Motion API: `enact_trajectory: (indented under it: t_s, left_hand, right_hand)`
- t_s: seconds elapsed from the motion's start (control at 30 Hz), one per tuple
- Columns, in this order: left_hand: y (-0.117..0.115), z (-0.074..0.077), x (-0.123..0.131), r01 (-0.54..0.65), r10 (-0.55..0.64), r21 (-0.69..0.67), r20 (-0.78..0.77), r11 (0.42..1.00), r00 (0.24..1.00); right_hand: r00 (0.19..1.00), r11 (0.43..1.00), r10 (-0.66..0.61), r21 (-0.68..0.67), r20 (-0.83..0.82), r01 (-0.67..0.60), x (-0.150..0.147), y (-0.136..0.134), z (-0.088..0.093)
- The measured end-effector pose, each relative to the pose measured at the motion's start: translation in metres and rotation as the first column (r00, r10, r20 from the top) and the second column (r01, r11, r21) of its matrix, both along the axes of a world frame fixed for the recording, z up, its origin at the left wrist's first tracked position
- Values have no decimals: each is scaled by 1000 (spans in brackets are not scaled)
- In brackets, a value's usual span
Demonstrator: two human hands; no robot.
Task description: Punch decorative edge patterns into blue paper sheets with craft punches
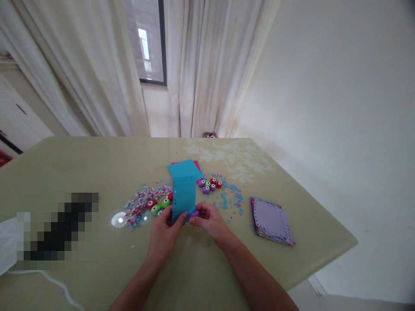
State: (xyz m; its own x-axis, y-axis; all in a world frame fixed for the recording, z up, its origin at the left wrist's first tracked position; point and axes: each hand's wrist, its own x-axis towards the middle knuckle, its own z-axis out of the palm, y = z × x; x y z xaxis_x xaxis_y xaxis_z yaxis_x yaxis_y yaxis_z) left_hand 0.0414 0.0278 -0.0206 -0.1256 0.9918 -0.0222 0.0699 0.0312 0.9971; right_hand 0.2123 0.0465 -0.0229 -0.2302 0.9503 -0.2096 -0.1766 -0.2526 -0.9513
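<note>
A blue paper sheet point(184, 196) stands upright in front of me, with a row of small punched holes down its left edge. My left hand point(167, 226) pinches its lower left part between thumb and fingers. At the lower right edge of the sheet, my right hand point(209, 222) holds a small purple craft punch point(194, 214). The fingers partly hide how the punch meets the paper. Left of the sheet lie several red, green and purple punches point(155, 209), partly behind my left hand. More punches point(207, 189) are grouped to the right.
Blue and red paper point(186, 167) lies behind the held sheet. Multicoloured confetti point(144, 201) is heaped at left, and blue confetti point(230, 194) is scattered at right. A stack of punched sheets point(272, 220) rests on the right of the table point(129, 280). A white cable point(55, 280) crosses the front left.
</note>
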Motion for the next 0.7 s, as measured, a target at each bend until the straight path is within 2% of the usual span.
enact_trajectory:
  t_s: [0.13,0.3,0.57,0.7]
  left_hand:
    - [1,-2,1,5,-6,17,21,1000,1000]
    - [2,5,0,1,0,-11,76,1000,997]
    - [3,9,-3,-42,49,-55,116,998,992]
    - [3,6,-2,-28,35,-56,133,998,990]
  right_hand:
    - [1000,1000,-16,2,2,16,-1,-1,3]
    - [999,999,-51,13,4,51,-4,-1,3]
    - [997,999,53,14,-58,-52,-4,0,2]
    - [998,999,45,22,-51,-44,-1,0,3]
